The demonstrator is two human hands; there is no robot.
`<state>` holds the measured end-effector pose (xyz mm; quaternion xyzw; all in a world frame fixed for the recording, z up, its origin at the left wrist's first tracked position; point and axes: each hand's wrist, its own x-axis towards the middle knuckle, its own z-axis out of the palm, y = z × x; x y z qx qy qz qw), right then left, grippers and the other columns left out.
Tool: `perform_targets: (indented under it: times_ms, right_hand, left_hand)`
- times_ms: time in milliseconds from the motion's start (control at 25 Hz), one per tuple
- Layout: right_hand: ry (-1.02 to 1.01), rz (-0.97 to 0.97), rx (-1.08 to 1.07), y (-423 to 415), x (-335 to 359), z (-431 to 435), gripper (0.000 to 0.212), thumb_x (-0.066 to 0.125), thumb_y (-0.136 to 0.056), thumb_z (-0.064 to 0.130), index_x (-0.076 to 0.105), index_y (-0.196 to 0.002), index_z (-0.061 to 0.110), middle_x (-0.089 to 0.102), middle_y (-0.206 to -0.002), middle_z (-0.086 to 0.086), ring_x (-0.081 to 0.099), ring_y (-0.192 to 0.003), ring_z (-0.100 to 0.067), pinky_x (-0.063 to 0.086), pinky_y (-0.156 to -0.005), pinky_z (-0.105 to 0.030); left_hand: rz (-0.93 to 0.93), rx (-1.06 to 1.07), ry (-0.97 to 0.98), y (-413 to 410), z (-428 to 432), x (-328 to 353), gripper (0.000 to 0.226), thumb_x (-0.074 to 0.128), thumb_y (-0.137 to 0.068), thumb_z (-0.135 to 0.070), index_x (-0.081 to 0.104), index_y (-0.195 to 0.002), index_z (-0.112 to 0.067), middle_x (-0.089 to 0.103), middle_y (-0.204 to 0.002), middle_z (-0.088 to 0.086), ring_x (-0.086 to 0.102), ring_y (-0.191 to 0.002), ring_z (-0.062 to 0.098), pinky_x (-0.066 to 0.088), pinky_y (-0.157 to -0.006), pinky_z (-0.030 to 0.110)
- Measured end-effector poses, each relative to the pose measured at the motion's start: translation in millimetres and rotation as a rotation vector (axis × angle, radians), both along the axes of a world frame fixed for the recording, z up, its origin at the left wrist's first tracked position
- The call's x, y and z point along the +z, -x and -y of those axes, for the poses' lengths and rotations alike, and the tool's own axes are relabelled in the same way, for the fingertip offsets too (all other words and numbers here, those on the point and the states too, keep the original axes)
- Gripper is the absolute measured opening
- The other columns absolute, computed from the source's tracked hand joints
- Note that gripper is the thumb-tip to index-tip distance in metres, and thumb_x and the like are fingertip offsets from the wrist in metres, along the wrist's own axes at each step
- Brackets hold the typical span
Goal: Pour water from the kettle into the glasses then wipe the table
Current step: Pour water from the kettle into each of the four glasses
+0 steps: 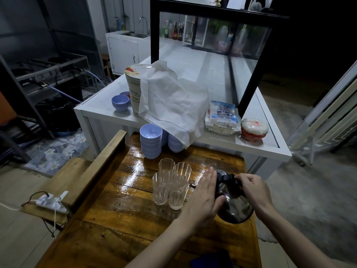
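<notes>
Right hand (253,189) grips the tilted kettle (236,209) by its handle, while the left hand (204,194) presses flat-fingered against it, probably steadying the pour toward the glasses (172,183).

Kettle (236,208): dark shiny metal with a black handle, tipped left toward the glasses, base lifted and facing the camera, at the table's right edge. Right hand (253,187) grips the handle; left hand (205,198) lies flat against the kettle's left side and hides most of the spout end.

Glasses (178,194): four, clear, ribbed, upright, bunched two by two and touching, mid-table just left of the kettle. Water level in them unclear.

Table (135,227): glossy brown wood planks with a wet sheen and puddles left of and behind the glasses.
</notes>
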<state>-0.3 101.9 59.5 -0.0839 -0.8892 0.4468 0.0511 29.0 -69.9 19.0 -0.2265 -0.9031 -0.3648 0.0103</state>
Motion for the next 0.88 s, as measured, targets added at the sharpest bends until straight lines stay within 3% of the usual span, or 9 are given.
perform_targets:
  times_ms: [400, 880]
  right_hand:
    - [-0.016, -0.018, -0.002, 5.0, 0.8, -1.5, 0.04, 0.056, -0.093, 0.026, 0.07, -0.062, 0.004, 0.068, -0.063, -0.017, 0.065, -0.068, -0.037, 0.055, -0.066, -0.052]
    - [-0.019, -0.027, -0.007, 7.6, 6.3, -0.1, 0.038, 0.057, -0.093, 0.024, 0.071, -0.061, 0.009, 0.069, -0.062, -0.013, 0.066, -0.066, -0.031, 0.056, -0.065, -0.048]
  left_hand:
    - [-0.003, -0.003, 0.004, 4.6, 0.3, 1.1, 0.074, 0.018, -0.095, -0.055, -0.008, -0.152, -0.014, -0.015, -0.16, 0.0, -0.019, -0.146, 0.005, -0.012, -0.115, 0.017]
    - [0.005, 0.002, -0.004, 6.3, -1.0, 3.0, 0.074, 0.016, -0.095, -0.055, -0.009, -0.152, -0.015, -0.018, -0.158, -0.003, -0.02, -0.145, 0.005, -0.009, -0.117, 0.02]
